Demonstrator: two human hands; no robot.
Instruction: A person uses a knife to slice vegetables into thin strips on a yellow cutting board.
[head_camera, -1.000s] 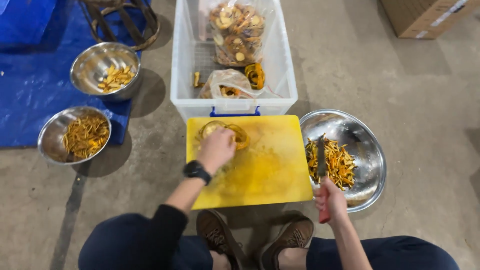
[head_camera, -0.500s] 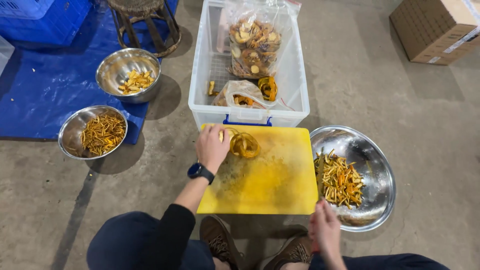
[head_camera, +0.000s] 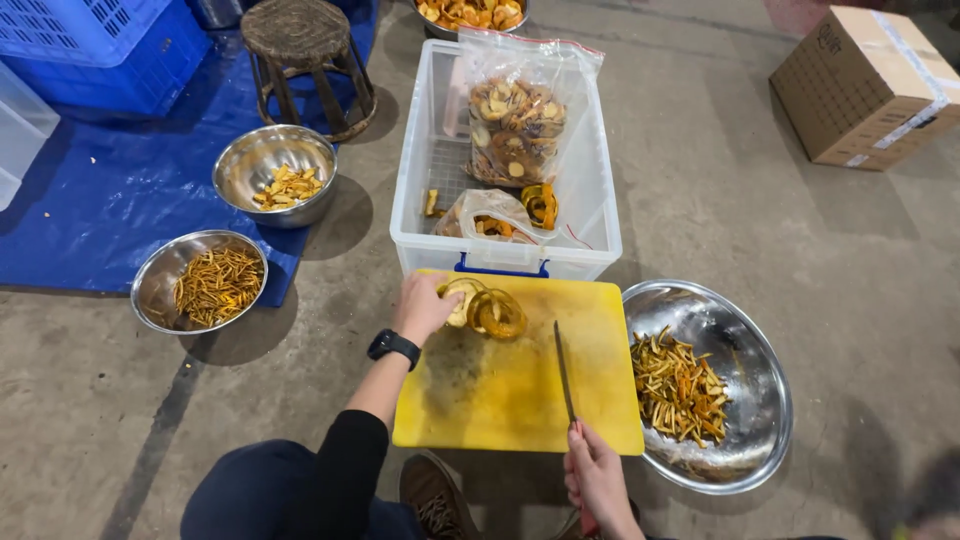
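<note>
Far left of the frame: a blue plastic tarpaulin (head_camera: 110, 190) on the concrete floor carries two round steel bowls, the lower one (head_camera: 200, 282) holding thin brown-orange strips, the upper one (head_camera: 279, 175) holding shorter yellow pieces. Left of centre, the left hand (head_camera: 424, 305), a black watch at its wrist, is closed on a cluster of curled, dried orange-brown peel rings (head_camera: 485, 310); the fingers pin the left side of the cluster, and the rest of it lies just right of the hand, at the top edge of the yellow plastic cutting board (head_camera: 515, 395). Judged by look, the rings are light, stiff and brittle, liable to crack or skid on the board; best held flat from above, near their outer rims. Behind the board stands a clear plastic crate (head_camera: 600, 215) with bagged peel slices. Centre right, the right hand (head_camera: 598, 482) is wrapped round the handle of a slim knife (head_camera: 565, 375), the blade lying on the board, pointing up-frame, near the rings but apart. Right: a large steel basin (head_camera: 745, 345) of cut strips.
</note>
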